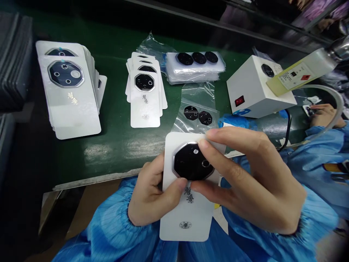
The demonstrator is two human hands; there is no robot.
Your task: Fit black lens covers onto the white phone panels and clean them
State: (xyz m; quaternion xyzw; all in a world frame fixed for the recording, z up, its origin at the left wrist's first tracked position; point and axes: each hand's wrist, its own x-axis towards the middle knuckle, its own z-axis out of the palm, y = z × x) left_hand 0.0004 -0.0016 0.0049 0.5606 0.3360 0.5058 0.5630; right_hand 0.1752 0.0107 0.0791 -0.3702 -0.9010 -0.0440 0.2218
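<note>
A white phone back cover (185,227) is held tilted at the table's front edge, with a black octagonal camera lens plate (188,163) set in a silver frame on it. My left hand (152,196) grips the cover's left edge, its thumb on the front just under the lens plate. With my right hand (253,178), I touch the plate's upper right with a fingertip; another finger lies at the cover's top edge, and the thumb presses near the plate's lower rim. Those fingers hide part of the plate's right side.
Stacked white covers (79,116) stand left; a smaller-looking stack (145,112) is at centre. Loose lens plates lie on a plastic bag (177,122), more on a wrapped bundle (195,72). Right are a white switch box (251,94), a yellow-liquid bottle (297,72) and a co-worker's hand (324,115).
</note>
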